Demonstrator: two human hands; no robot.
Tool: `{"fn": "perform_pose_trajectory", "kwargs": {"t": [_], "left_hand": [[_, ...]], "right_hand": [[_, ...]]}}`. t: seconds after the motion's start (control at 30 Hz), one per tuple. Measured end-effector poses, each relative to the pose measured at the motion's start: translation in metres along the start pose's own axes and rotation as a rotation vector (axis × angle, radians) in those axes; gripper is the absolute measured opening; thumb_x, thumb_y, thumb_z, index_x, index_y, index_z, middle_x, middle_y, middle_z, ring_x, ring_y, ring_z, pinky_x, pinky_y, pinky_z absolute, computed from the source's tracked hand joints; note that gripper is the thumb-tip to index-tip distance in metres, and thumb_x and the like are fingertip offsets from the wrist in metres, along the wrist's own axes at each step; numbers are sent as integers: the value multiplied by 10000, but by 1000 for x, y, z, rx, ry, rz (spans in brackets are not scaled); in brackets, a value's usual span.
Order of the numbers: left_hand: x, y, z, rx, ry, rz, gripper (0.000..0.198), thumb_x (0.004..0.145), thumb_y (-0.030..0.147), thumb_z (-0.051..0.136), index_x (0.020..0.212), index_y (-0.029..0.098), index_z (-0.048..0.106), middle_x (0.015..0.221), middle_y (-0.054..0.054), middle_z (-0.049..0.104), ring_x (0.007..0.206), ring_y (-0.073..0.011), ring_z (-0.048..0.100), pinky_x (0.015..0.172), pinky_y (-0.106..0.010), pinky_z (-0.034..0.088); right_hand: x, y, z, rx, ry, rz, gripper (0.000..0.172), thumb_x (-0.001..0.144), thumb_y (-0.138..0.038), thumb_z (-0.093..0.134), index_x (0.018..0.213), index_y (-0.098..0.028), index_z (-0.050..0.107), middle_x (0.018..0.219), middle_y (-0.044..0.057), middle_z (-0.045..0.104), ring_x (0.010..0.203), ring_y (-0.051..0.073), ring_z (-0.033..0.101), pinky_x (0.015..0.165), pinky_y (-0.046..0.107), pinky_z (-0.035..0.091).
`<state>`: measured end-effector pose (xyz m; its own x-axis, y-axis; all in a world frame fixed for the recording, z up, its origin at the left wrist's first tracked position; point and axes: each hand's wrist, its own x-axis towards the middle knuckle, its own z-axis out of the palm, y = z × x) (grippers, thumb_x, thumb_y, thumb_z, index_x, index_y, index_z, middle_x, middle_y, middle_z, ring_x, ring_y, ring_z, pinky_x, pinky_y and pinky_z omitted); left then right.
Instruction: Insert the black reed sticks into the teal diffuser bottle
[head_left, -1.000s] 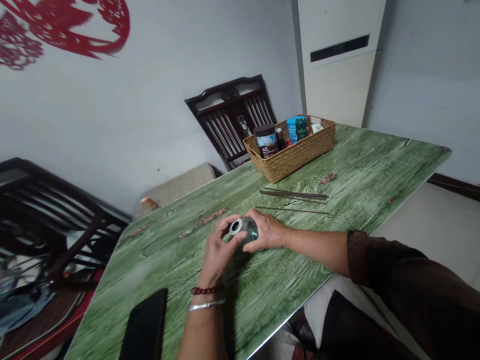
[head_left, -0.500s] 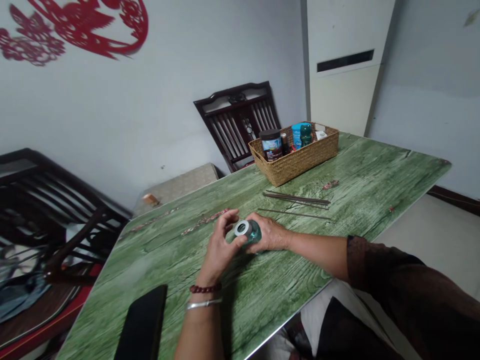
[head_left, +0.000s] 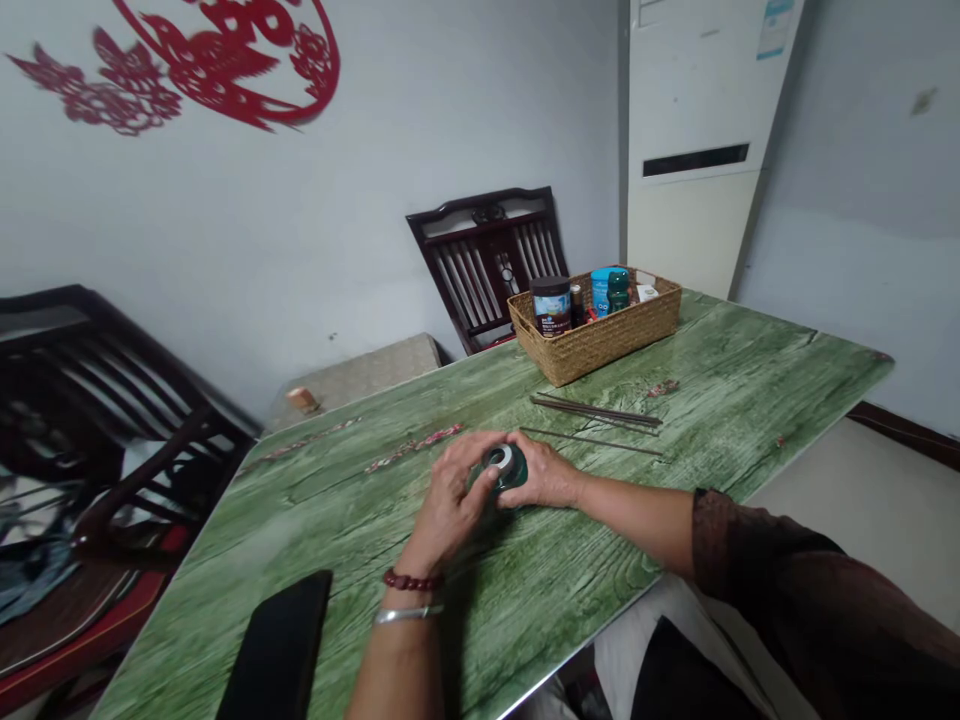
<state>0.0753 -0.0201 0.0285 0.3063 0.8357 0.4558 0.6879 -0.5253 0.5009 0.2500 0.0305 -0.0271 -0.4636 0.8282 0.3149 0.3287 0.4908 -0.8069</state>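
A small teal glass bottle stands over the table between both hands, its silver ring-shaped cap facing up with a hole in the middle. My right hand is closed around the bottle's right side. My left hand grips the cap from the left, thumb on its near edge and fingers curled round the far side. The fingers cover part of the bottle. Just beyond the hands lie several thin dark sticks, with a single stick apart from them.
A woven basket holding a dark-lidded jar, a blue container and a green bottle is at the table's far side. A black phone-like slab lies near left on the green table. Dark wooden chairs stand behind and at left.
My left fingers, raised off the cap before, have closed in around it. The bottle is now held more upright. The camera view has shifted slightly.
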Motion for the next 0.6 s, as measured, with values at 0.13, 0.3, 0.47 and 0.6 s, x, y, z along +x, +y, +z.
{"fn": "perform_pose_trajectory", "kwargs": {"t": [0.13, 0.3, 0.47, 0.6], "left_hand": [[0, 6, -2, 118, 47, -20, 535, 893, 539, 602, 1335, 236, 600, 1245, -124, 646, 1179, -314, 571, 1001, -468, 442], [3, 19, 1, 359, 1, -84, 296, 921, 416, 593, 1121, 236, 717, 997, -103, 668, 980, -310, 607, 850, -440, 453], [3, 15, -5, 291, -70, -3, 296, 922, 246, 537, 1165, 272, 703, 1149, -102, 689, 1099, -305, 609, 950, -473, 433], [0, 7, -14, 189, -133, 27, 323, 934, 246, 494, 1193, 258, 687, 1175, -105, 702, 1125, -283, 619, 995, -465, 442]], "right_hand": [[2, 1, 1, -1, -25, -6, 735, 558, -344, 895, 1176, -211, 520, 999, 23, 671, 901, 222, 649, 782, 312, 475], [3, 2, 7, -25, 13, 8, 690, 598, -336, 847, 1197, -208, 530, 1009, 36, 685, 919, 242, 662, 795, 330, 488], [5, 0, 10, 1, 4, -19, 669, 622, -316, 839, 1217, -217, 551, 1041, 34, 697, 978, 242, 671, 846, 339, 492], [8, 0, 14, 14, -4, -20, 679, 615, -323, 856, 1216, -223, 557, 1068, 37, 697, 1027, 252, 668, 876, 355, 492]]}}
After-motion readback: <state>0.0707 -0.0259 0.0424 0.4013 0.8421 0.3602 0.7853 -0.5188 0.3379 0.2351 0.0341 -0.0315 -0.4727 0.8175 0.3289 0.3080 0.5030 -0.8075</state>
